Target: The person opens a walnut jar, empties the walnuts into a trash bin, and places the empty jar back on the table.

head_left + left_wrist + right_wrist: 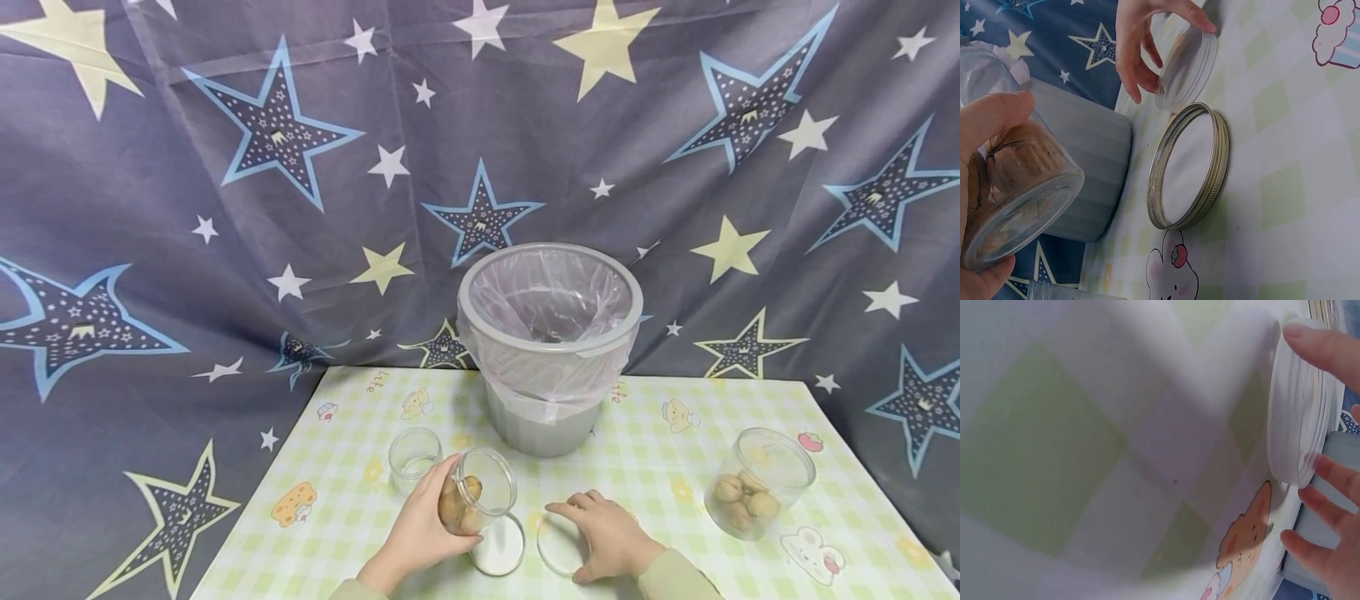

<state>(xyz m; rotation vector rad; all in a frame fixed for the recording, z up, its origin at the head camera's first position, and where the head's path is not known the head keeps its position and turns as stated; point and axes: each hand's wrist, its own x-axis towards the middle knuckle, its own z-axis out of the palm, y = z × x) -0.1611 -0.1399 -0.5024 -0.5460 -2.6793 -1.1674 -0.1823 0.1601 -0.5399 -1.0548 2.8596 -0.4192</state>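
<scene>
My left hand (427, 525) grips a glass jar (489, 482), which leans with its open mouth up and to the right. Brown, round things that look like walnuts (1025, 153) lie inside it. Beside that jar, a gold-rimmed lid (1222, 162) with a white inside lies on the table. My right hand (611, 537) spans a clear round lid (1285, 419) just to the right of it. The thumb touches one edge of this clear lid and fingertips (1310, 494) the opposite edge.
A grey bin (543, 429) with a clear liner stands at the table's back. A clear jar (776, 454) with several walnuts is at the right. Behind the left hand stands another clear glass container (415, 446). A checked cloth (337, 467) covers the table.
</scene>
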